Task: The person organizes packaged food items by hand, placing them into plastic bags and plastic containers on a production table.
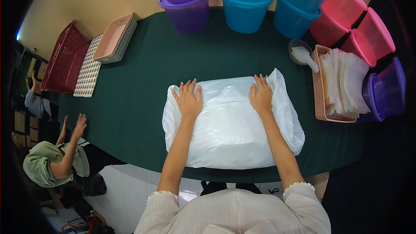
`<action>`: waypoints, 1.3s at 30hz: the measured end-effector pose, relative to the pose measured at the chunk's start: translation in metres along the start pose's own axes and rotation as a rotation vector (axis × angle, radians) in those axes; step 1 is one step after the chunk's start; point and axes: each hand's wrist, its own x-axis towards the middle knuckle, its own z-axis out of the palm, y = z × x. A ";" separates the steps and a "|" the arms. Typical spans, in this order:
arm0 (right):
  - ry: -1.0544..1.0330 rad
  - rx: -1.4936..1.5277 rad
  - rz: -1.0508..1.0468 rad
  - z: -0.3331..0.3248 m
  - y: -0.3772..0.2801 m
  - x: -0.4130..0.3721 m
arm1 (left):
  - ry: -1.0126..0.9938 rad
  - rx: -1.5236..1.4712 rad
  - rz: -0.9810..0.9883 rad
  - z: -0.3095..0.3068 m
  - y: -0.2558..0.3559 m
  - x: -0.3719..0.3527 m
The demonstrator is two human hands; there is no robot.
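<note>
A large white plastic bag [225,125], filled and lying flat, rests on the dark green tabletop [151,60] in front of me. My left hand [188,99] lies palm down on its upper left part, fingers spread. On the upper right part, my right hand [261,95] is laid flat with its fingers extended. Neither hand grips anything. Loose, crumpled plastic sticks out at the bag's left and right sides. What is inside cannot be seen.
Purple [186,15], blue [246,13] and pink [331,26] lidded tubs line the back. A basket of clear bags [342,82] and a scoop in a cup [303,54] stand right. Left are a maroon basket [65,60], a pink basket [115,39] and a person [60,160].
</note>
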 end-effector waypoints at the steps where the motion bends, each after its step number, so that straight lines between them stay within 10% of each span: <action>1: -0.002 0.001 -0.001 0.000 0.001 -0.001 | -0.007 -0.004 -0.002 0.000 0.000 -0.001; 9: -0.068 0.004 0.062 -0.006 0.001 0.015 | -0.227 -0.056 -0.072 -0.023 0.003 0.015; 11: -0.246 0.256 0.460 -0.021 -0.007 0.034 | -0.320 -0.277 -0.092 -0.030 -0.002 0.023; 18: -0.152 0.138 -0.212 -0.189 -0.050 0.014 | -0.384 -0.348 0.251 -0.154 0.044 -0.037; 26: -0.600 0.350 0.741 -0.209 0.051 -0.016 | -0.418 -0.185 0.227 -0.156 0.076 -0.134; 31: -0.808 1.121 0.834 -0.158 0.116 -0.032 | -0.311 -0.126 0.114 -0.140 0.090 -0.147; 39: -0.854 1.225 0.655 -0.111 0.143 -0.037 | -0.230 -0.098 0.034 -0.129 0.107 -0.147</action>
